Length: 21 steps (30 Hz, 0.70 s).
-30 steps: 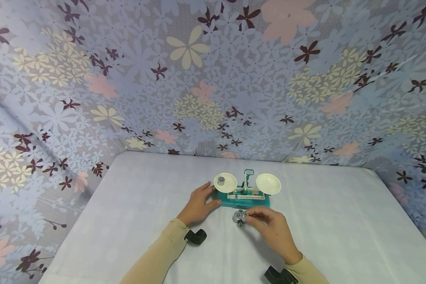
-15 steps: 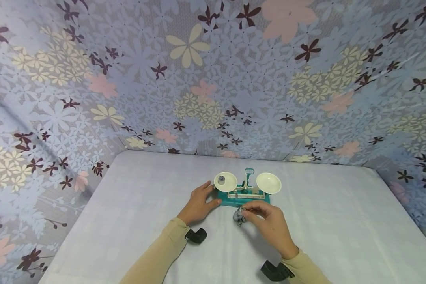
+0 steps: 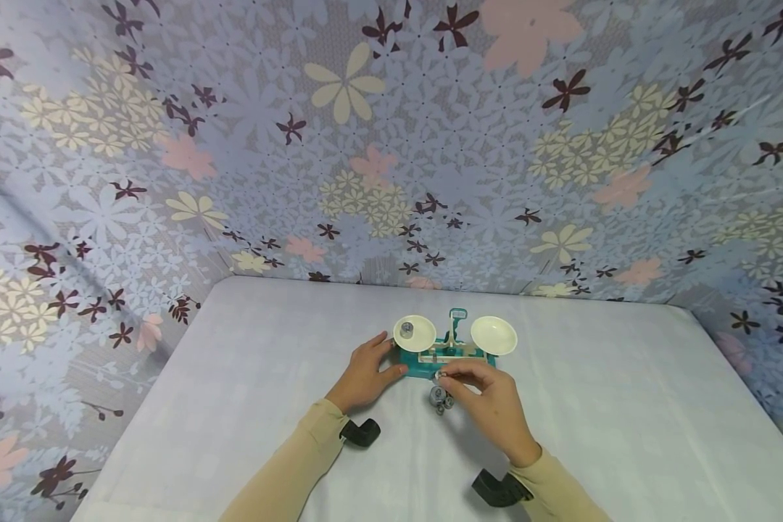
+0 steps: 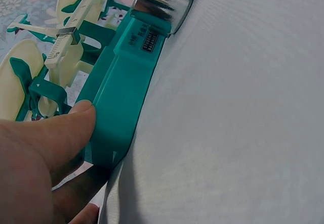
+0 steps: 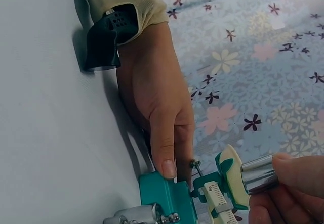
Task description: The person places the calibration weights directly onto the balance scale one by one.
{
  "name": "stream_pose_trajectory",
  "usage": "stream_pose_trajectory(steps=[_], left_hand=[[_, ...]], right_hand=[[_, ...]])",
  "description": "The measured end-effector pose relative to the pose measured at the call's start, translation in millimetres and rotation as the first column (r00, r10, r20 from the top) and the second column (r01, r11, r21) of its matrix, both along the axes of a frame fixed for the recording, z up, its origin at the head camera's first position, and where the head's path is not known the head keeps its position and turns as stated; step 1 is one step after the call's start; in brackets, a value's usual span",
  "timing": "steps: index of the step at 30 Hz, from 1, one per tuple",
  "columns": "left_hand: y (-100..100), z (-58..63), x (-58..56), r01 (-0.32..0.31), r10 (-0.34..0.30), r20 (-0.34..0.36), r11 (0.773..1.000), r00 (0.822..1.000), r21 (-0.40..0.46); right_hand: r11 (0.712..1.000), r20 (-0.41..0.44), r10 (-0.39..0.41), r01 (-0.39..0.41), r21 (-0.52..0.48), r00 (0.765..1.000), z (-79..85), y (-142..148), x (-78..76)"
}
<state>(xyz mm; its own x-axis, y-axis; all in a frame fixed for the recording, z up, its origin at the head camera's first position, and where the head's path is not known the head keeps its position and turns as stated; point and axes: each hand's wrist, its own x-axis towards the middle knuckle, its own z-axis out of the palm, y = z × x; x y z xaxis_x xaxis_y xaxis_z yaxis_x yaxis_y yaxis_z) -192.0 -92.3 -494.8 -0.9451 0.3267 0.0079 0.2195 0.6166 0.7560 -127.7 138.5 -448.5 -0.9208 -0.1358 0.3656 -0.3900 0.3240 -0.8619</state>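
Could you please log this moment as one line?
left hand: grips balance; right hand: pinches small weight; left pan: metal cylinder; other weights: in front of balance

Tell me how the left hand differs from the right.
The left hand grips one end of the teal base; the right hand pinches a small metal piece. The left hand's thumb is spread from its fingers; the right hand's are drawn together. Both have beige sleeves and black cameras.

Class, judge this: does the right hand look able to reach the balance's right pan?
Probably yes: the right hand sits just in front of the balance, and nothing visible blocks its way to the right pan.
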Motion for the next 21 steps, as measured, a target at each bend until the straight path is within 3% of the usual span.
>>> stream_pose_trajectory(steps=[9, 21], left_hand=[[0.1, 1.0, -0.2, -0.001, 0.001, 0.003, 1.0, 1.0, -0.01], [1.0, 2.0, 0.3, -0.007, 0.007, 0.001, 1.0, 1.0, -0.004]], right_hand=[[0.999, 0.032, -0.046, 0.046, 0.013, 0.998, 4.8, -4.7, -3.1], [0.998, -0.031, -0.054, 0.053, -0.016, 0.998, 5.1, -11.2, -9.1]])
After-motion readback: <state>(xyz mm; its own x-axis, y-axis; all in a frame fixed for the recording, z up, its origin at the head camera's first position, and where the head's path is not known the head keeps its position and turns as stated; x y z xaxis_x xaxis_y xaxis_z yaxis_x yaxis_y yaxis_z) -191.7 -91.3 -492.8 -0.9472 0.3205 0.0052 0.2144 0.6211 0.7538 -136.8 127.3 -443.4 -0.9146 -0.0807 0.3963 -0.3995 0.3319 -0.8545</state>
